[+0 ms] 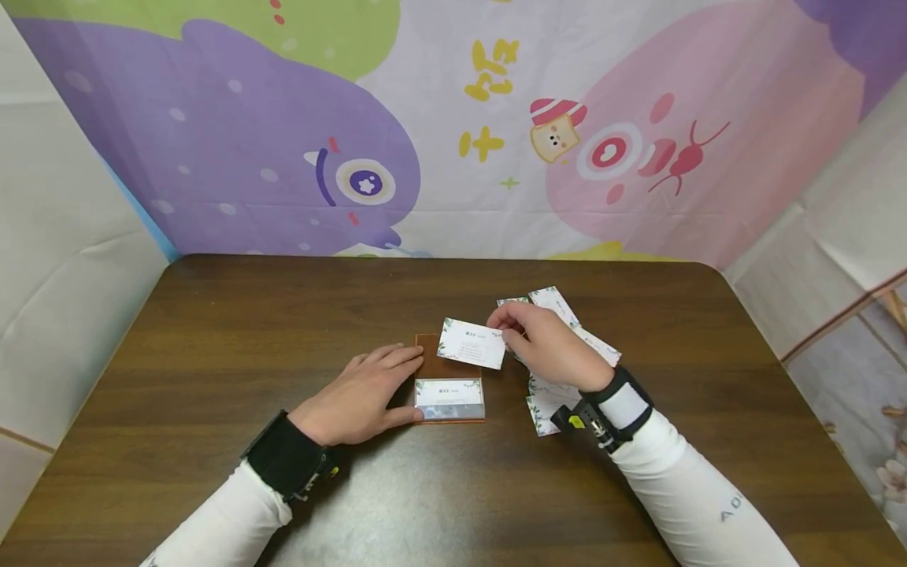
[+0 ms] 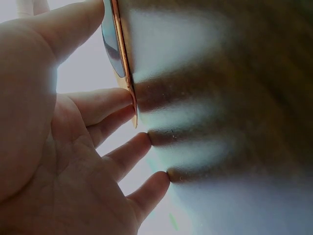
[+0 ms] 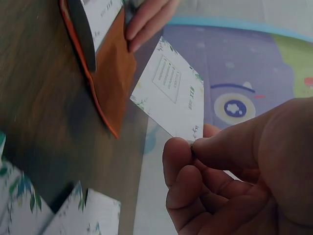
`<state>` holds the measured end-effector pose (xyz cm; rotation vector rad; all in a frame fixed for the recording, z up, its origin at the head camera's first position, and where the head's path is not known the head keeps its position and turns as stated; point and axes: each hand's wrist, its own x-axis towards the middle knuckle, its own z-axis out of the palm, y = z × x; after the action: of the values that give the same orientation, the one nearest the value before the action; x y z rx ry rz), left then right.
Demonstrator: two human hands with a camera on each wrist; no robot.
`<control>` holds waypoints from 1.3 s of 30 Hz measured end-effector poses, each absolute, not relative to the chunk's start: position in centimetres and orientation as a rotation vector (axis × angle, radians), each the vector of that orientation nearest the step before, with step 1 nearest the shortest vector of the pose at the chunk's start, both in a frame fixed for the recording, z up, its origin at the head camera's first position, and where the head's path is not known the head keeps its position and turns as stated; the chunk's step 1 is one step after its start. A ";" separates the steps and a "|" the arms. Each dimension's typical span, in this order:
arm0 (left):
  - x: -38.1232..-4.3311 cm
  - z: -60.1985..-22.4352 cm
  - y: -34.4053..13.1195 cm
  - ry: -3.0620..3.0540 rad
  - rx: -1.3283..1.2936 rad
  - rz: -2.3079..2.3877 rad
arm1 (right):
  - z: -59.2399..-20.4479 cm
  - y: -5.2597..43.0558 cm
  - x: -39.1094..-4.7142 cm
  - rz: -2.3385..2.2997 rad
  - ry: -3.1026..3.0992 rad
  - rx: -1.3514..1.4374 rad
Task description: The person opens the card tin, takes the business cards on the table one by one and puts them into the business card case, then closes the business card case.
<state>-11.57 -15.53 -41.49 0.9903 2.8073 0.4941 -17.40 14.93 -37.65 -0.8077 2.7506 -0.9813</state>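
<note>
A brown leather card holder (image 1: 448, 367) lies open on the table, a white card (image 1: 448, 390) tucked behind the clear pocket of its near half. My left hand (image 1: 364, 394) rests at its left side, thumb and fingertips on the edge and the other fingers spread onto the tabletop. Between the thumb and forefinger of my right hand (image 1: 553, 342) is pinched a white business card (image 3: 171, 90) with green leaf corners and small print. That card hovers over the holder's far half. In the right wrist view the holder (image 3: 113, 83) shows beyond the pinched card.
Several more leaf-cornered cards (image 1: 542, 413) lie scattered and overlapping under and around my right hand. The dark wooden table (image 1: 283, 315) runs back to a cartoon-printed cloth (image 1: 453, 228). Pale cloth walls (image 1: 71, 236) stand at the sides.
</note>
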 end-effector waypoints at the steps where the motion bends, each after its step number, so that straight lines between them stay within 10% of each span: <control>1: -11.6 -41.5 -15.5 2.809 0.990 0.493 | -37.7 14.7 -17.4 -0.976 2.748 -0.818; 39: -11.7 -41.6 -15.6 2.795 0.976 0.512 | -40.1 12.4 -15.6 -0.828 2.591 -1.006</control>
<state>-11.66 -15.56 -41.58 0.9757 2.7946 0.5123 -15.57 12.38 -40.09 -1.0059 2.5913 -0.8281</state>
